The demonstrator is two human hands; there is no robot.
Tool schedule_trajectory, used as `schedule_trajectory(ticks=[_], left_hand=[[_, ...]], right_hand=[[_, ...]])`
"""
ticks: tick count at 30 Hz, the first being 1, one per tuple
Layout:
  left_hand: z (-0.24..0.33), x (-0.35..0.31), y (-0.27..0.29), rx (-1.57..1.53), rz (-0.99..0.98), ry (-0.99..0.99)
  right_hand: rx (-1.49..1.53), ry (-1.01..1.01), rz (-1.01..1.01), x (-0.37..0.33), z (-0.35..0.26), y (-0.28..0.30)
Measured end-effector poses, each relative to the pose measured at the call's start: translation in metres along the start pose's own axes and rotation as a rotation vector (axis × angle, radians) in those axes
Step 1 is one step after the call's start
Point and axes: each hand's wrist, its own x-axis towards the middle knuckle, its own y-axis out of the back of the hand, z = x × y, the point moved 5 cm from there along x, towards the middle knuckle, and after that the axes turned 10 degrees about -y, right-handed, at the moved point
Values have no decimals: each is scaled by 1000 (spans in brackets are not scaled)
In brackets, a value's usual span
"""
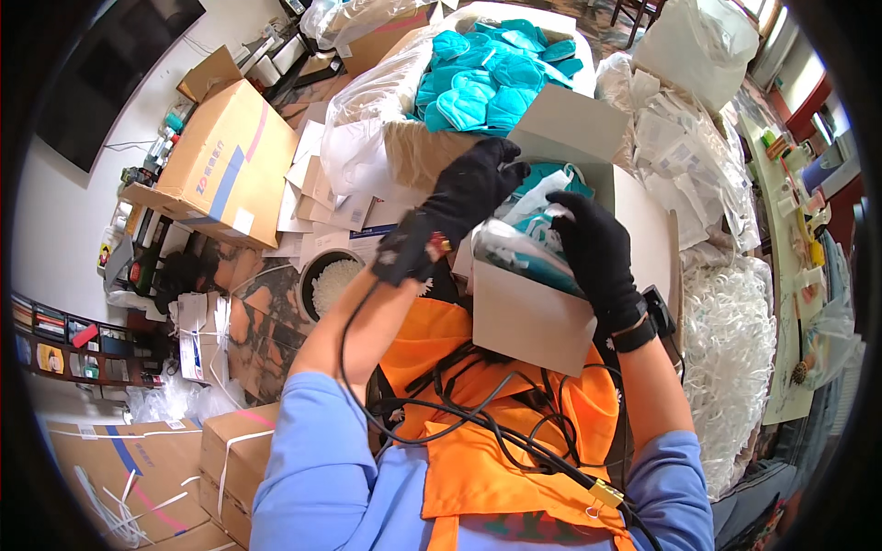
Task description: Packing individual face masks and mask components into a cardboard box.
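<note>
A white carton stands in front of me with its lid flap up, holding teal face masks and a clear plastic bag with more teal inside. My left hand, in a black glove, is over the carton's far left edge, its fingers bent and apart with nothing seen between them. On the right side my right hand, also black-gloved, reaches over the carton, fingers spread and curved. Its fingertips are close to the plastic; whether they touch it is unclear.
Behind the carton, a plastic-lined container holds a heap of teal masks. White ear-loop-like strips fill a bin at right. A brown cardboard box stands left, near a pot of white bits. Black cables cross my orange apron.
</note>
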Motion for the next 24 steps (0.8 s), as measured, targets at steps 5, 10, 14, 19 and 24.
schedule_trajectory(ticks=[5, 10, 14, 19, 24], left_hand=[[30, -27, 38, -213, -509, 137], [28, -43, 27, -2, -547, 14], [27, -41, 21, -228, -446, 113], [38, -35, 1, -276, -488, -57], [31, -47, -20, -561, -291, 228]], right_hand=[[-17, 76, -92, 3, -5, -4], [19, 172, -78, 1, -11, -8], [-176, 141, -242, 3, -22, -7], [127, -11, -446, 2, 7, -24], [55, -5, -253, -4, 1, -16]])
